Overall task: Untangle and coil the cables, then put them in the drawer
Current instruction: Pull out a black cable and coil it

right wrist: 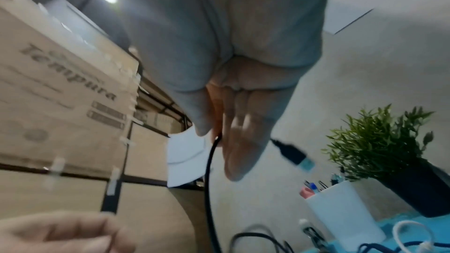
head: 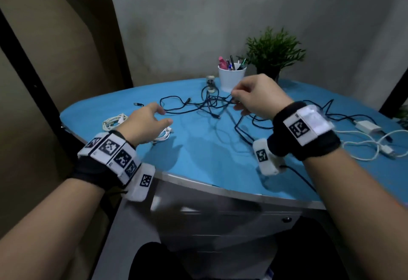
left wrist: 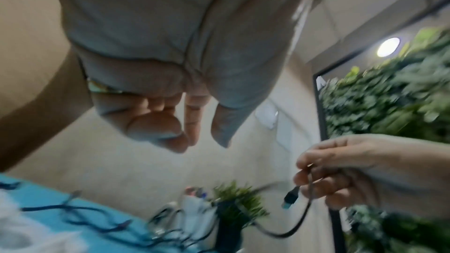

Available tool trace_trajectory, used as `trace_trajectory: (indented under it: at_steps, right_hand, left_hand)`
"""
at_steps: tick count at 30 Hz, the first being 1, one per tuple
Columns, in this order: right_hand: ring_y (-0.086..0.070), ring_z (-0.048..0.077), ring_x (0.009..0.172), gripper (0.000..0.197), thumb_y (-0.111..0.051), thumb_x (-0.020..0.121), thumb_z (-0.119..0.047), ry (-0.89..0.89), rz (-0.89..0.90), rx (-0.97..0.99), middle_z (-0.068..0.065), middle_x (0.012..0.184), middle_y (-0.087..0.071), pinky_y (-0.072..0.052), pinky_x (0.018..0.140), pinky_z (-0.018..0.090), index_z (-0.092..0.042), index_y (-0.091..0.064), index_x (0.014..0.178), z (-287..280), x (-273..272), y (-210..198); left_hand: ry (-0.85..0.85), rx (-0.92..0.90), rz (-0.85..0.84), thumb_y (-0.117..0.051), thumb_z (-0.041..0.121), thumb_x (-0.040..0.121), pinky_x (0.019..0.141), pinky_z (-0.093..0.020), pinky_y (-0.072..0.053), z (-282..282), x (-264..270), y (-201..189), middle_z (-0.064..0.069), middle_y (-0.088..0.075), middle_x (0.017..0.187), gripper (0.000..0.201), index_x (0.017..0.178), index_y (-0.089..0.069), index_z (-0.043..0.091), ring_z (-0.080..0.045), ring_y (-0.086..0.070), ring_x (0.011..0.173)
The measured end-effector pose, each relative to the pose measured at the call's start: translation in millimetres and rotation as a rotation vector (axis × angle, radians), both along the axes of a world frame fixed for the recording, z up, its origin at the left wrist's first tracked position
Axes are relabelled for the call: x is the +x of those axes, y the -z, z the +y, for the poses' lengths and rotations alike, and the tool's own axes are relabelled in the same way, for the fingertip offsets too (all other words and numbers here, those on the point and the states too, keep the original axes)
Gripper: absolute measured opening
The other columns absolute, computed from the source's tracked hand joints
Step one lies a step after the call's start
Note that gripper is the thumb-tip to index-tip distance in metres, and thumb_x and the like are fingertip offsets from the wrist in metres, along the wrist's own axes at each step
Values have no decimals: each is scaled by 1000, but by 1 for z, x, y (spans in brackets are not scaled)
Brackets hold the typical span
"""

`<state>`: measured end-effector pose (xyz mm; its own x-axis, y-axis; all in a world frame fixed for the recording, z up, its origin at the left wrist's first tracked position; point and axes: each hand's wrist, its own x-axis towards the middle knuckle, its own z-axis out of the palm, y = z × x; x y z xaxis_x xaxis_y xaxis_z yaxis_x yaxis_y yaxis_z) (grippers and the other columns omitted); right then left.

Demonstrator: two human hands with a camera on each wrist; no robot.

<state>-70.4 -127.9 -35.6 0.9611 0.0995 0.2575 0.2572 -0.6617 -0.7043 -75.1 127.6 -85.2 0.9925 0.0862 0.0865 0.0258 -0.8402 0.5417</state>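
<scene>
Untangling step, judging by the knot: my right hand (head: pixel 257 96) is pinching the black cable (head: pixel 198 105) just behind its plug, lifting it off the blue tabletop (head: pixel 198 158). My left hand (head: pixel 146 123) is hovering, grip loose, holding nothing. Next move, I reckon: steadying the tangle while threading the plug (right wrist: pixel 293 154) free. Head view is hiding the plug; both wrist views are showing it dangling.

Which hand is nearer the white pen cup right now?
Right. The right hand pinches the black cable just in front of the white pen cup; the left hand hovers farther back, near the white cables.
</scene>
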Motion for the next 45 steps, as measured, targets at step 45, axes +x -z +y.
trace_trajectory:
  at_steps: [45]
  right_hand:
    - [-67, 12, 68, 21, -61, 87, -6, -75, -118, 404, 0, 72, -67, -57, 71, 39, -27, -62, 84, -42, -101, 58]
  left_hand:
    - [367, -433, -443, -64, 25, 88, 63, -16, -45, -105, -75, 13, 7, -65, 92, 18, 104, -66, 31, -13, -57, 67]
